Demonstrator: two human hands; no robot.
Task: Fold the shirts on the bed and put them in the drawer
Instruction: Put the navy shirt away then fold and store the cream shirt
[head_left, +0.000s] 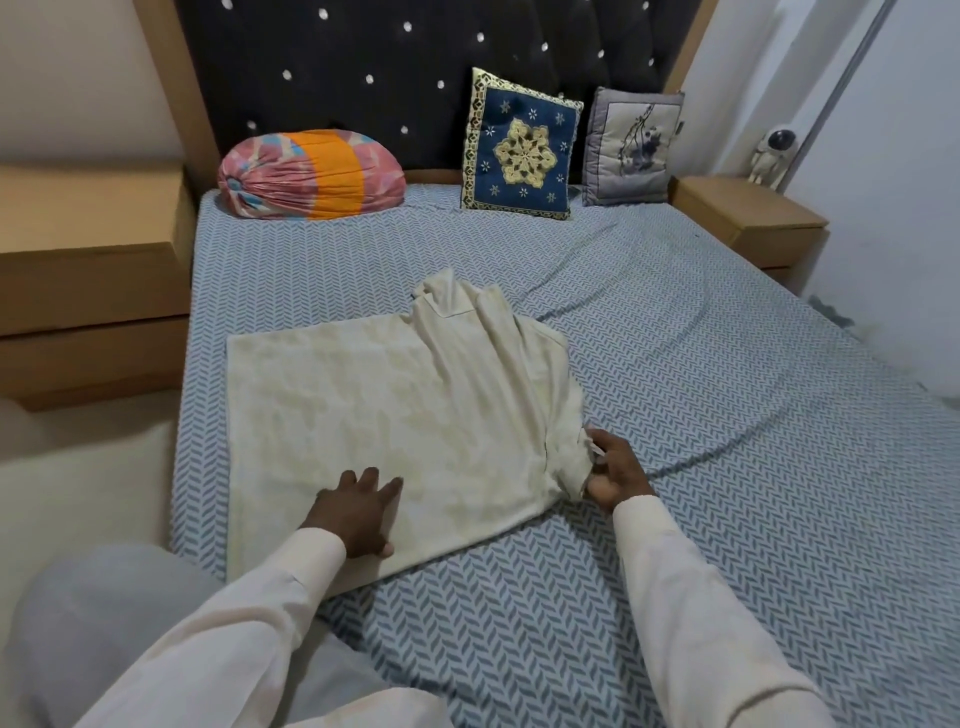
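Observation:
A cream shirt (395, 410) lies spread on the bed (675, 415), its collar pointing toward the headboard and its right side bunched into folds. My left hand (358, 512) rests flat on the shirt's near part with fingers straight. My right hand (615, 467) grips the bunched sleeve at the shirt's right edge, fingers curled round the cloth. No drawer front is plainly open in view.
A wooden nightstand (88, 291) stands left of the bed and another (753, 223) at the right, with an astronaut figure (771, 158) on it. A bolster (311, 174) and two cushions (522, 148) (631, 148) lean at the headboard.

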